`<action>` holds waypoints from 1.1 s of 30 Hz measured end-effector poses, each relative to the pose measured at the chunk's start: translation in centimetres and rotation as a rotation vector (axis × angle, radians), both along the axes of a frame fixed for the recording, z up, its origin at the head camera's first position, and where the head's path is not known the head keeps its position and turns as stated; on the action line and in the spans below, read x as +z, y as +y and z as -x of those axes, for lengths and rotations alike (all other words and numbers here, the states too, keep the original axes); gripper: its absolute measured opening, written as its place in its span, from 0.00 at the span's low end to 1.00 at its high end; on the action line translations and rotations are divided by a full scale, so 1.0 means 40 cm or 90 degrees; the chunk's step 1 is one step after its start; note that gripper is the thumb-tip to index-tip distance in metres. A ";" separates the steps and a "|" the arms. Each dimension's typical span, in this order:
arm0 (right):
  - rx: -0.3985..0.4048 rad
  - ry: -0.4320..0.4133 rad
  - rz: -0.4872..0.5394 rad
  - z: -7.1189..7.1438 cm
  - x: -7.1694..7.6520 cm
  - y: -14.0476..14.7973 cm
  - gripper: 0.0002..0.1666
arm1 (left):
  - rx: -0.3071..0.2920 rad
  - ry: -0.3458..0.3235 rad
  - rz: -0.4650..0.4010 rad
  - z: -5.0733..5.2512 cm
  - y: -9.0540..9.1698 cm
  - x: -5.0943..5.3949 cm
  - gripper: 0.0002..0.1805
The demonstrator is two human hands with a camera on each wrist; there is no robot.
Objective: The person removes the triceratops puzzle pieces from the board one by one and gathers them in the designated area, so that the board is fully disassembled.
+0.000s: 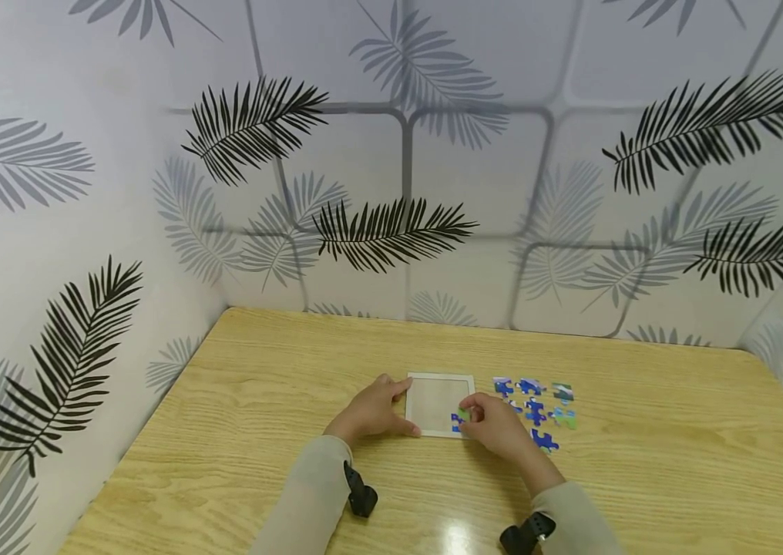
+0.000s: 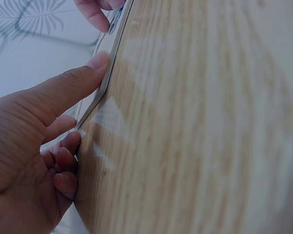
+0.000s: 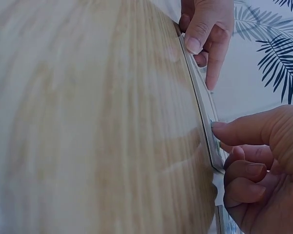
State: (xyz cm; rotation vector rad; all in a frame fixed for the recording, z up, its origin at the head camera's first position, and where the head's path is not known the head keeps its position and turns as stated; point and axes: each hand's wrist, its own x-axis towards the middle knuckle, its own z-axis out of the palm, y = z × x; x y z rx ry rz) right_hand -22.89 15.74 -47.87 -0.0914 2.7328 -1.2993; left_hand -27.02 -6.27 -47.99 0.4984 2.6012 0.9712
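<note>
A square white puzzle frame [image 1: 441, 377] lies flat on the table with a bare beige inside. My left hand [image 1: 375, 408] holds its left side, the index finger at the upper left corner and the thumb at the lower left. In the left wrist view, that thumb [image 2: 73, 85] lies on the frame's edge and the other fingers are bent beside it. With thumb and index finger my right hand [image 1: 499, 426] pinches a blue and green puzzle piece [image 1: 457, 421] in the lower right corner of the frame. The fingers partly cover this piece.
Right of the frame lie several loose jigsaw pieces [image 1: 536, 412], blue, green and white, some close to my right hand. The wooden table [image 1: 280, 362] meets a leaf-patterned wall [image 1: 364, 277] at the back and another at the left. Each wrist wears a black camera.
</note>
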 end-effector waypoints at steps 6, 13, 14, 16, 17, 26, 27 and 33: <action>0.003 0.004 -0.017 0.001 0.002 0.000 0.14 | 0.001 0.001 -0.006 0.000 0.001 0.001 0.52; 0.010 0.024 -0.022 0.004 0.001 0.000 0.16 | 0.004 0.002 -0.006 0.001 0.001 -0.004 0.52; 0.010 0.028 -0.021 0.004 0.000 0.000 0.15 | 0.003 0.003 -0.007 0.002 0.001 -0.005 0.52; 0.008 0.034 -0.020 0.004 0.000 0.000 0.15 | 0.003 0.004 -0.008 0.002 0.001 -0.006 0.52; 0.004 0.033 -0.015 0.004 0.000 0.000 0.14 | 0.003 0.004 -0.008 0.002 0.001 -0.006 0.52; -0.008 0.033 0.028 -0.001 0.000 0.003 0.10 | 0.003 0.000 0.002 0.000 0.003 -0.003 0.52; -0.008 0.038 0.030 -0.001 0.000 0.003 0.09 | 0.003 -0.001 0.001 0.001 0.003 -0.003 0.52; -0.024 0.054 0.049 -0.003 0.007 0.010 0.06 | -0.001 -0.001 -0.002 0.005 0.000 -0.004 0.52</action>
